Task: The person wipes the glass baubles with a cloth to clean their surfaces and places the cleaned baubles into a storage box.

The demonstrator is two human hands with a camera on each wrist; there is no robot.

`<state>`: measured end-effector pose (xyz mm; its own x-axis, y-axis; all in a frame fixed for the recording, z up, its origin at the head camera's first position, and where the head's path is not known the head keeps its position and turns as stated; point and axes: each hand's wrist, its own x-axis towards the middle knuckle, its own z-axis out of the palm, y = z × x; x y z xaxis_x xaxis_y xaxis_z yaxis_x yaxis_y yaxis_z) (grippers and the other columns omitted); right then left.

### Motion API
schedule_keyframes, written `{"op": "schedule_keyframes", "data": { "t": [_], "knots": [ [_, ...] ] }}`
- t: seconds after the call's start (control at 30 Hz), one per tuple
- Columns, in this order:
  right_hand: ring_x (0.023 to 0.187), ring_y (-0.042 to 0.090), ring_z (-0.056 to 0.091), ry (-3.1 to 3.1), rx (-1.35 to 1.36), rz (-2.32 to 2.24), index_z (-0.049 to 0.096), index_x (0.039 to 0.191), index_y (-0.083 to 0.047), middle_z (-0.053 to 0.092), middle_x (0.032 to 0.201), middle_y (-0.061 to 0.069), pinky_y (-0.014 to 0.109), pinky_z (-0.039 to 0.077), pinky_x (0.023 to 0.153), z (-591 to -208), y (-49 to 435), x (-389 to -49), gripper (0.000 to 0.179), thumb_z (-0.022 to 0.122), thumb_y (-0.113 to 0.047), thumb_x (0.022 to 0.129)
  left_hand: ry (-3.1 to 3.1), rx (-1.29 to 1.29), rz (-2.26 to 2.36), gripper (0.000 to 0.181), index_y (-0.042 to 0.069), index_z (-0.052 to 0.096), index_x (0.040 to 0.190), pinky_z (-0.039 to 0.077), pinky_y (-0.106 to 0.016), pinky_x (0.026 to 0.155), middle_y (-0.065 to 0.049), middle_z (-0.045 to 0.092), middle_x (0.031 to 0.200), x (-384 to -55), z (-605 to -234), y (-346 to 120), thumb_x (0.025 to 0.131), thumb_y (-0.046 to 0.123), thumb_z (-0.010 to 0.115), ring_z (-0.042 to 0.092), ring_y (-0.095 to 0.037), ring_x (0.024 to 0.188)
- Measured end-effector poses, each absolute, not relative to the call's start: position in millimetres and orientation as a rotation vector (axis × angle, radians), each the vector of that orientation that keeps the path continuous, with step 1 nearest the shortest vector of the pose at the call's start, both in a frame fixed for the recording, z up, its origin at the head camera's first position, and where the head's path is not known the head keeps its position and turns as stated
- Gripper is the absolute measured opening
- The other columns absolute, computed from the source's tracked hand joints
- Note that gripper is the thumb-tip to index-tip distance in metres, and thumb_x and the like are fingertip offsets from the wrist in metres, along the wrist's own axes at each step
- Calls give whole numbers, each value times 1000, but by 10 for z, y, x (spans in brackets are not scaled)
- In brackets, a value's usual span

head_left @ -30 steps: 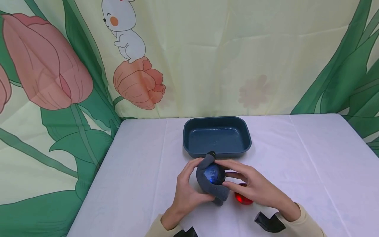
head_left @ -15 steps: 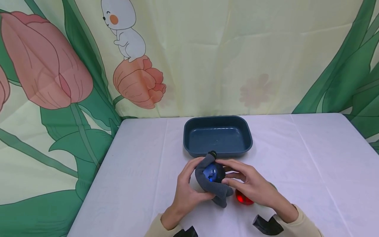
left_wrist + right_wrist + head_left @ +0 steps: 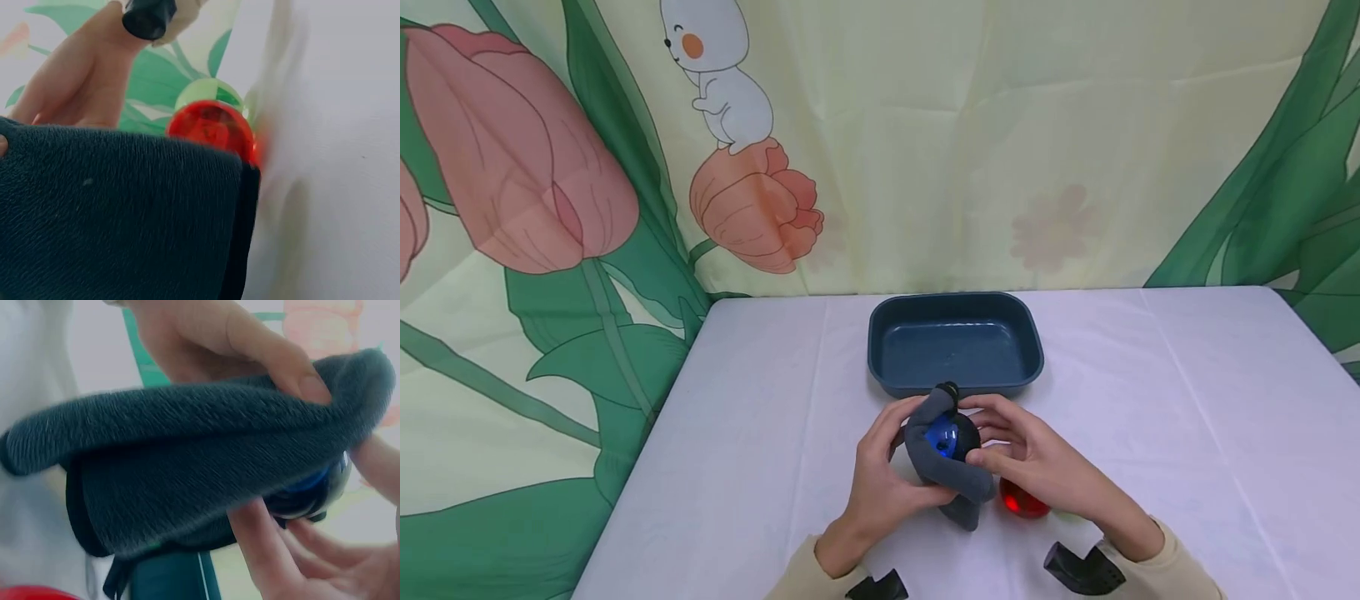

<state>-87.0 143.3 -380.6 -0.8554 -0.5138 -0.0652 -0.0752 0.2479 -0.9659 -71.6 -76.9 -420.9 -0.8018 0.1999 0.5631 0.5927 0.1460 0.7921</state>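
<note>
A dark grey fleecy cloth (image 3: 955, 475) with black edging wraps around a shiny blue ball (image 3: 942, 435). My left hand (image 3: 887, 483) grips the cloth from the left, its thumb pressing on the folded layer in the right wrist view. From the other side, my right hand (image 3: 1030, 450) holds the ball between thumb and fingers; in the right wrist view its fingers also touch the cloth (image 3: 175, 475). Much of the ball (image 3: 312, 490) is hidden by the cloth. A red ball (image 3: 1022, 498) lies on the table below my right hand.
A dark blue rectangular tray (image 3: 955, 387) stands just beyond my hands. Beside the red ball is a green round thing (image 3: 203, 91), seen in the left wrist view. A white cloth (image 3: 760, 433) covers the table, and a printed curtain (image 3: 925, 167) hangs behind.
Both hands, with the cloth and blue ball, have shifted slightly to the right. The cloth's lower folds have changed shape, and less of the blue ball's bright side shows.
</note>
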Motion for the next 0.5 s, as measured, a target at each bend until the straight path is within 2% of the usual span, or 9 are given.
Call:
{"op": "schedule_keyframes", "data": {
  "t": [0.13,0.33,0.5],
  "knots": [
    [122,38,56,2101,-589,-1671,45,142,-2,48,141,22,28,55,95,-3821,1469,-875,55,67,-18,95,-2094,-742,-1705,85,8,53,138,56,-33,94,-12,59,130,-721,-4198,-757,63,6,93,60,-23,116],
    [112,16,63,2057,-582,-1702,45,143,3,49,140,26,24,57,88,-3844,1472,-864,54,64,-17,97,-2090,-752,-1750,84,7,52,139,55,-32,97,-12,58,131,-721,-4197,-764,65,4,92,60,-23,116],
    [109,17,66,2102,-566,-1658,49,141,5,56,136,23,25,56,92,-3818,1446,-856,51,62,-21,99,-2128,-793,-1690,88,7,48,142,55,-33,97,-12,55,135,-709,-4209,-775,65,5,92,59,-24,118]
  ]
}}
